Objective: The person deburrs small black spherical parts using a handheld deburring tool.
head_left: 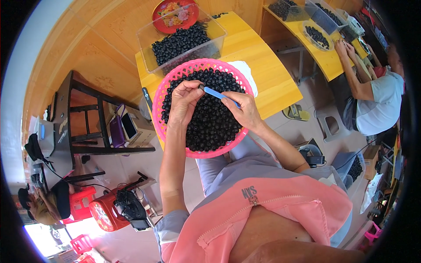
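My left hand (186,100) is closed in a pinch at its fingertips, over a round pink basket (208,154) with a lattice rim. The piece between those fingertips is small and mostly hidden. My right hand (245,110) grips a slim blue-handled tool (214,93), its tip meeting the left fingertips. Many small dark round pieces (215,131), like beads or berries, fill the basket below both hands. Behind it, a clear plastic bin (149,59) holds more of the same dark pieces.
The basket overlaps the near edge of a yellow table (263,61). A white cloth (246,73) lies right of the basket, a red floral tray (169,24) behind the bin. At right, another person (375,103) works at a second table (322,61). A dark-framed stand (98,118) is at left.
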`<state>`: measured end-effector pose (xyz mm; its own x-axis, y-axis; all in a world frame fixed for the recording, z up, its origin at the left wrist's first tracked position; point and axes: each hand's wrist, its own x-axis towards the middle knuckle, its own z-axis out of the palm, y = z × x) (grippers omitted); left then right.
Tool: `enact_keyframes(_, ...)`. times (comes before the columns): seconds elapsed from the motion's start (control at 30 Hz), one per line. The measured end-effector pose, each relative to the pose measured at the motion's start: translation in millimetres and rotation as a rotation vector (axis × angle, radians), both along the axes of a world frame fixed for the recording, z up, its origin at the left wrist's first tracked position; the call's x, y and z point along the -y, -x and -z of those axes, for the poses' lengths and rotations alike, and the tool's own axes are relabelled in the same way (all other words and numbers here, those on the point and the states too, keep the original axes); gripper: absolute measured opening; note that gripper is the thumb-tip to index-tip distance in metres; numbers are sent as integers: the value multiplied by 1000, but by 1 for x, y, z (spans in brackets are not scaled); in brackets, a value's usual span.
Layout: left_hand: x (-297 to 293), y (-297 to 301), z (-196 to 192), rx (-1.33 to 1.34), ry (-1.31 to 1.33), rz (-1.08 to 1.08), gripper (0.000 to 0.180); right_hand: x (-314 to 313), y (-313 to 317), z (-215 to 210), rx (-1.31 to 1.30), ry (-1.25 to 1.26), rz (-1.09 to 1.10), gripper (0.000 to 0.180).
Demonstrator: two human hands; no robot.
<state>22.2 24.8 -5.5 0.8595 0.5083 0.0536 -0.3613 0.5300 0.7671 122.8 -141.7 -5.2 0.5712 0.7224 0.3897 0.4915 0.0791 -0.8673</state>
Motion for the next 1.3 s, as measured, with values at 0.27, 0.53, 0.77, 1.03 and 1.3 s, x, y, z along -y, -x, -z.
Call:
enact_keyframes(0.27, -2, 3, 1, 37, 23, 57, 15, -1, -3, -1, -29, 107, 44, 21)
enact_keyframes(0.53, -4, 6, -1, 159, 37, 67, 13, -4, -3, 4, -68, 128, 106, 22)
enact_keyframes(0.77, -4, 7, -3, 90, 76, 35, 12, -5, -4, 6, -104, 126, 85, 23)
enact_keyframes(1.03, -2, 5, -4, 95, 93, 23, 21, -4, -4, 4, -129, 125, 72, 24)
enact_keyframes(1.3, -1, 3, -6, 66, 70, 7, 21, -3, -5, 5, -151, 104, 73, 24)
